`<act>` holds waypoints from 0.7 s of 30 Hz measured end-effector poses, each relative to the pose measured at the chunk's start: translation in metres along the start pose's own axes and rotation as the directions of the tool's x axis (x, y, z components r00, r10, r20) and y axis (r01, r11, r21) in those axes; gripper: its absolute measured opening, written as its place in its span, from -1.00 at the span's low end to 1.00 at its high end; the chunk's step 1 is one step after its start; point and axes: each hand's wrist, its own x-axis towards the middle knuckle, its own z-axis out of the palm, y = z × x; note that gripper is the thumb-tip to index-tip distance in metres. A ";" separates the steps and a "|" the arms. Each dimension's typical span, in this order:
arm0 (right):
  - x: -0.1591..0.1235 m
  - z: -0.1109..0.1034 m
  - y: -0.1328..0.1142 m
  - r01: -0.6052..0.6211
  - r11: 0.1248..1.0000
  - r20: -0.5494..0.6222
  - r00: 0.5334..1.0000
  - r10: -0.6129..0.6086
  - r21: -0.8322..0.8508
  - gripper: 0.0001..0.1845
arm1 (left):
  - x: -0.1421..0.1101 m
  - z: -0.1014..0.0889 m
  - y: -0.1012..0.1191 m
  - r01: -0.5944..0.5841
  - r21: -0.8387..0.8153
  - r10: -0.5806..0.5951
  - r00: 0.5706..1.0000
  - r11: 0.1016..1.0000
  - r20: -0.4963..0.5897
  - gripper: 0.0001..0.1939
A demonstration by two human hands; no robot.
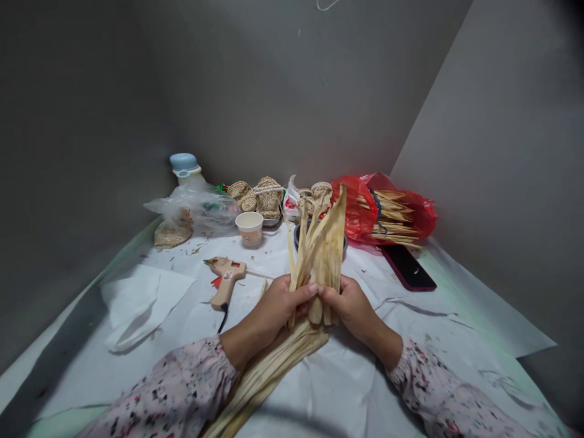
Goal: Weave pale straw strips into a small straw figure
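Observation:
Both my hands meet in front of me around a spread of dried corn husks (329,249), pale yellow strips that stand upright and fan out at the top. My left hand (289,298) is closed on the narrower strips, its thumb across them. On the wide strip at the right, my right hand (351,304) pinches with its thumb, and the two thumb tips nearly touch. Below my hands a longer bundle of husks (274,371) lies slanting toward me over the table, partly under my left forearm. A dark bowl (344,246) is mostly hidden behind the raised strips.
Left of my hands lies a glue gun (228,280), with a paper cup (249,229) behind it. White paper (146,298) is farther left. Woven straw pieces (268,196), a plastic bag (201,207) and a blue-lidded bottle (185,167) stand behind. At right are a red bag (356,207) of husks and a phone (410,267).

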 end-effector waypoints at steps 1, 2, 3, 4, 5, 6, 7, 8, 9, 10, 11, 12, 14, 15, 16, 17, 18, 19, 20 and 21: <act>0.000 -0.001 0.001 0.004 1.000 -0.011 1.000 -0.004 0.008 -0.75 | 0.000 0.000 0.001 0.004 -0.037 -0.004 1.000 0.999 0.008 -0.69; 0.000 -0.001 0.002 0.004 1.000 -0.017 1.000 -0.004 0.026 -0.74 | 0.000 0.001 0.002 0.010 -0.074 -0.009 1.000 0.997 0.014 -0.70; 0.000 -0.002 0.003 0.001 0.998 -0.013 1.000 0.000 0.057 -0.73 | -0.001 0.001 0.003 0.012 -0.105 -0.011 1.000 0.994 0.017 -0.70; 0.001 -0.003 0.005 -0.005 0.995 0.000 1.000 0.005 0.097 -0.72 | -0.001 0.001 0.003 0.012 -0.126 -0.010 1.000 0.992 0.018 -0.71; 0.001 -0.004 0.007 -0.011 0.990 0.023 1.000 0.008 0.141 -0.72 | -0.001 0.001 0.004 0.010 -0.135 -0.007 1.000 0.991 0.019 -0.70; 0.002 -0.005 0.009 -0.017 0.983 0.053 0.999 0.008 0.185 -0.72 | 0.000 0.000 0.004 0.007 -0.135 -0.004 1.000 0.991 0.020 -0.70; 0.002 -0.006 0.011 -0.025 0.974 0.083 0.997 0.006 0.223 -0.71 | 0.000 0.000 0.004 0.004 -0.126 -0.001 1.000 0.992 0.020 -0.69; 0.003 -0.007 0.012 -0.033 0.967 0.109 0.994 0.005 0.253 -0.70 | 0.000 -0.001 0.004 0.001 -0.113 0.001 1.000 0.994 0.022 -0.68; 0.003 -0.007 0.012 -0.040 0.961 0.125 0.992 0.006 0.275 -0.69 | 0.000 -0.001 0.003 -0.001 -0.098 0.003 1.000 0.995 0.023 -0.68; 0.003 -0.006 0.012 -0.048 0.956 0.131 0.991 0.010 0.288 -0.67 | 0.001 -0.002 0.003 -0.003 -0.084 0.005 1.000 0.996 0.021 -0.68; 0.003 -0.006 0.011 -0.053 0.954 0.132 0.991 0.015 0.294 -0.66 | 0.001 -0.003 0.002 -0.005 -0.067 0.007 1.000 0.998 0.017 -0.68; 0.003 -0.005 0.010 -0.055 0.953 0.126 0.992 0.018 0.297 -0.65 | 0.001 -0.004 0.000 -0.006 -0.052 0.007 1.000 0.999 0.012 -0.69; 0.003 -0.003 0.009 -0.061 0.949 0.127 0.992 0.022 0.311 -0.66 | 0.002 -0.005 -0.001 0.000 -0.037 0.000 1.000 0.999 0.010 -0.69; 0.004 -0.003 0.009 -0.071 0.942 0.136 0.990 0.027 0.328 -0.67 | 0.002 -0.005 -0.002 0.007 -0.039 -0.006 1.000 0.999 0.010 -0.70; 0.004 -0.003 0.010 -0.080 0.933 0.144 0.989 0.031 0.350 -0.68 | 0.002 -0.006 -0.002 0.015 -0.047 -0.015 1.000 0.999 0.014 -0.70; 0.004 -0.003 0.011 -0.087 0.924 0.145 0.989 0.035 0.372 -0.70 | 0.003 -0.006 -0.001 0.025 -0.062 -0.024 0.999 0.998 0.024 -0.71; 0.005 -0.003 0.013 -0.091 0.917 0.141 0.989 0.038 0.389 -0.71 | 0.003 -0.006 -0.001 0.037 -0.079 -0.034 0.999 0.996 0.034 -0.71; 0.005 -0.004 0.014 -0.091 0.912 0.138 0.990 0.038 0.399 -0.73 | 0.003 -0.006 0.000 0.048 -0.098 -0.044 0.998 0.994 0.041 -0.72; 0.006 -0.005 0.016 -0.088 0.910 0.140 0.990 0.033 0.405 -0.74 | 0.003 -0.006 0.001 0.060 -0.115 -0.055 0.997 0.992 0.045 -0.72; 0.006 -0.005 0.017 -0.085 0.910 0.148 0.989 0.027 0.405 -0.75 | 0.003 -0.006 0.002 0.071 -0.128 -0.066 0.997 0.989 0.046 -0.71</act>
